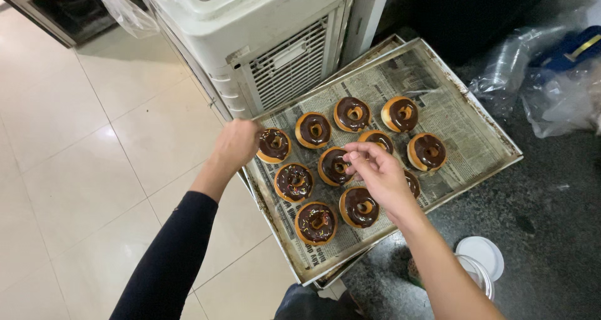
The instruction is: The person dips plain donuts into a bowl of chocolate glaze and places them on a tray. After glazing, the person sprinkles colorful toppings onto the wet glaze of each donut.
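My right hand [375,173] hovers over the doughnuts [335,166], fingertips pinched narrow; whether it holds anything I cannot tell. My left hand [236,143] grips the tray [482,126] edge. Ten chocolate-glazed doughnuts sit on its newspaper lining [451,110], on the dark surface [551,207].

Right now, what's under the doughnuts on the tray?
Newspaper lines the metal tray under the chocolate-glazed doughnuts. A second tray edge shows beneath it. The right hand covers part of one doughnut.

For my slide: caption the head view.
Right hand pinches above chocolate-glazed doughnuts while left hand steadies the newspaper-lined tray.
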